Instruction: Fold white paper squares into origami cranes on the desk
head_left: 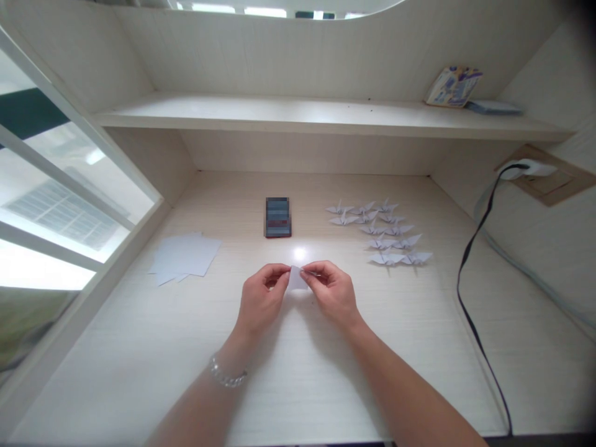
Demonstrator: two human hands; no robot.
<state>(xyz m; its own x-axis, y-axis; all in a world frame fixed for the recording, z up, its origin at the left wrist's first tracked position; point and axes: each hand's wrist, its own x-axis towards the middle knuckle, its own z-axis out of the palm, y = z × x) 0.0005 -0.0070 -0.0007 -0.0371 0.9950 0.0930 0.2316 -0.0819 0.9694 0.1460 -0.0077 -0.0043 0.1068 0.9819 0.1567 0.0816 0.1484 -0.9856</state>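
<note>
A small folded piece of white paper is held up between my two hands over the middle of the desk. My left hand pinches its left edge between thumb and forefinger. On the other side, my right hand pinches the upper right edge the same way. The fingertips cover part of the folds. Several white folded paper cranes stand in rows to the right, beyond my right hand. Loose sheets of white paper lie in an uneven pile to the left.
A phone lies on the desk beyond my hands. At the right, a black cable runs from a wall socket to the front edge. The shelf above carries a small printed box and a flat bluish item.
</note>
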